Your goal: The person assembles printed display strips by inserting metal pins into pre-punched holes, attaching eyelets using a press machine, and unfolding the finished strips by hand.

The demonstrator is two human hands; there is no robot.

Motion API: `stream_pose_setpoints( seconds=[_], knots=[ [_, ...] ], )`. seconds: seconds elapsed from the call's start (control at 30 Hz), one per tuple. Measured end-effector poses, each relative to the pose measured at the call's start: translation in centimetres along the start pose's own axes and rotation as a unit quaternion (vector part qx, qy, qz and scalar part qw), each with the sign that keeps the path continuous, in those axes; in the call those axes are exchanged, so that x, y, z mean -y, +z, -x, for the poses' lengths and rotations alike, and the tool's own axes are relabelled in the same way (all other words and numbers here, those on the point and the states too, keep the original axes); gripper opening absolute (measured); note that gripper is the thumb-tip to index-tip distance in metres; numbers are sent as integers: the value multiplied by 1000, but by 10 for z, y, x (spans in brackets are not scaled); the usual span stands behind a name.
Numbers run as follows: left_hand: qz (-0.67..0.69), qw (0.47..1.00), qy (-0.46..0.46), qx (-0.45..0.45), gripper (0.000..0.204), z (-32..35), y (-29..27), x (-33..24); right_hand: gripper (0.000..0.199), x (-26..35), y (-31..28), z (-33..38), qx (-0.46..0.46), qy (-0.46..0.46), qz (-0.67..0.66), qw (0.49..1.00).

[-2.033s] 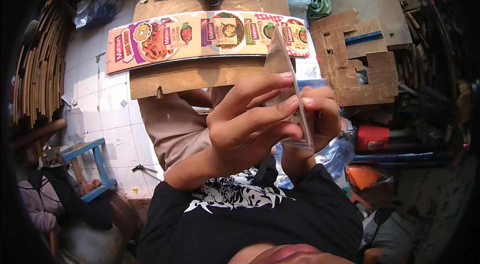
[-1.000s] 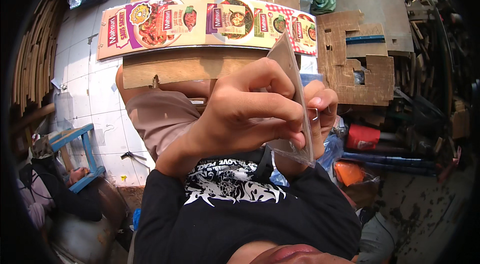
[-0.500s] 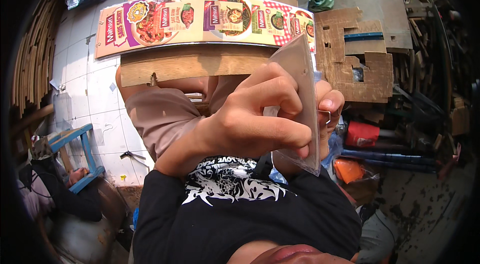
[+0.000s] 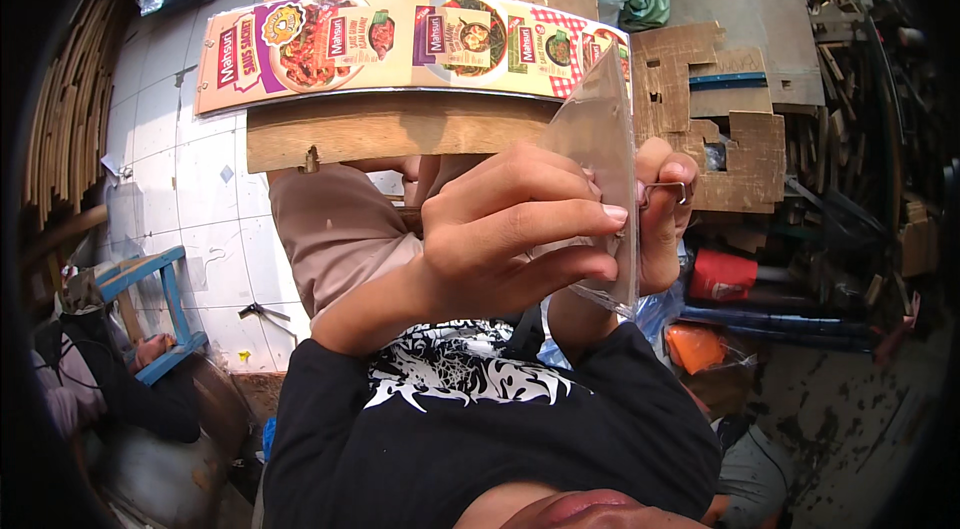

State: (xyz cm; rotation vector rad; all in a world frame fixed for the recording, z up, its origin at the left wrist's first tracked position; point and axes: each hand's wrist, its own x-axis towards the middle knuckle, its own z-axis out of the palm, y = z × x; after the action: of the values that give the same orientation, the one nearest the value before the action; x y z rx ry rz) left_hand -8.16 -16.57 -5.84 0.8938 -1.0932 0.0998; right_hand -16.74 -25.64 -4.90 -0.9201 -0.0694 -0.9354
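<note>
Left hand [image 4: 490, 234] half-curled, fingertips against left face of pale flat sheet [image 4: 595, 134], held on edge in mid-air between both hands; whether this hand pinches it, cannot tell. Right hand [image 4: 658, 239] beyond, fingers closed about bent metal hook [image 4: 683, 195]. Ahead: colourful printed strip [image 4: 395, 79] across wooden worktop [image 4: 370, 134].

The panel [image 4: 600, 124] is between left hand [image 4: 510, 229] and right hand [image 4: 660, 234], beyond them the bench [image 4: 380, 132].
</note>
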Motion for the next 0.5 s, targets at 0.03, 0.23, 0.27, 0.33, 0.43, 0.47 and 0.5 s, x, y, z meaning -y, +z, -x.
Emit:
stream_pose_setpoints(
  seconds=[0.03,0.23,0.27,0.33,0.43,0.47,0.5],
  knots=[
    [0,1000,0,0,35,-1,-2,-2,12,0,0,0,0,0,0,1000],
    [-21,1000,-22,-2,21,-6,-8,-9,12,-4,3,-1,-2,-2,-10,1000],
    [-29,999,-19,-1,21,-6,-9,-9,13,-5,3,0,-3,0,-9,1000],
    [-37,999,-17,0,21,-6,-11,-9,13,-6,3,1,-4,2,-10,1000],
    [-55,998,-13,2,22,-6,-13,-11,13,-8,5,1,6,4,-13,1000],
    [-60,998,-10,-2,22,-6,-12,-11,13,-8,6,1,4,3,-12,1000],
    [-64,998,-8,-6,23,-5,-12,-11,12,-8,7,1,2,1,-11,1000]
  ],
)
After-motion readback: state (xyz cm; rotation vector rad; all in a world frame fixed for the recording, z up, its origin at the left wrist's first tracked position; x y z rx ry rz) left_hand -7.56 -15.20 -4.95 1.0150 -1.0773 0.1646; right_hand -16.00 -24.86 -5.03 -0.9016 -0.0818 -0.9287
